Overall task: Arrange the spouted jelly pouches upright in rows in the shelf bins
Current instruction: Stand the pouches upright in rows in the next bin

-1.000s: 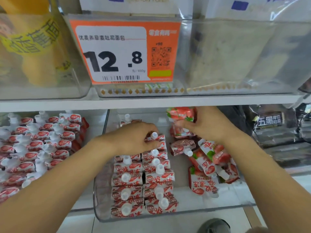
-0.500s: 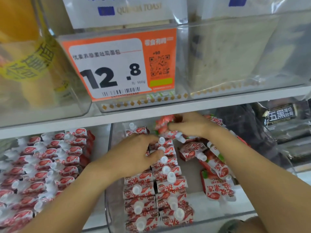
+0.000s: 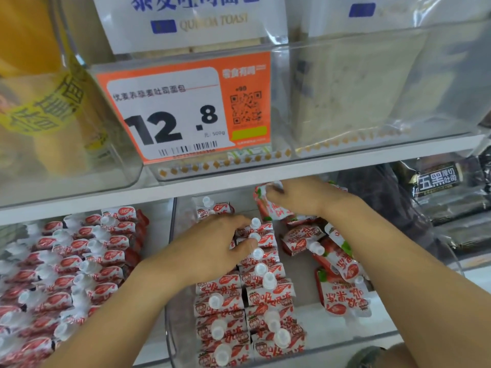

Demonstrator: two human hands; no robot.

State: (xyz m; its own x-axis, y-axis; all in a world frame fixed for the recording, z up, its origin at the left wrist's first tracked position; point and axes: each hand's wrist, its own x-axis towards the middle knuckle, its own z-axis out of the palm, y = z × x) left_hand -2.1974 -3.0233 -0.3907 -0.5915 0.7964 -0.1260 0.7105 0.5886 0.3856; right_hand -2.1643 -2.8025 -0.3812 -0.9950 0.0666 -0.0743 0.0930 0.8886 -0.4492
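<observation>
1. I see the clear shelf bin [image 3: 342,349] on the lower shelf; both hands reach into it.
2. Left bin [image 3: 79,274], well left of my left fingers, is packed with upright pouches.
3. Two upright pouch rows [image 3: 247,312] run from the bin's front edge up under my left fingers.
4. Loose pouches [image 3: 337,264] lie flat and jumbled, below my right fingers and right of the rows.
5. Left hand [image 3: 210,251]: fingers lightly bent, resting on the rear of the rows, fingertips touching the white caps; I can't tell if they pinch one.
6. Right hand [image 3: 300,195]: fingers curled, grasping a single red pouch [image 3: 268,208] at its top, held above the back of the bin, just beyond my left fingertips.
7. Orange price tag [image 3: 183,110] sits on the shelf above both hands.
</observation>
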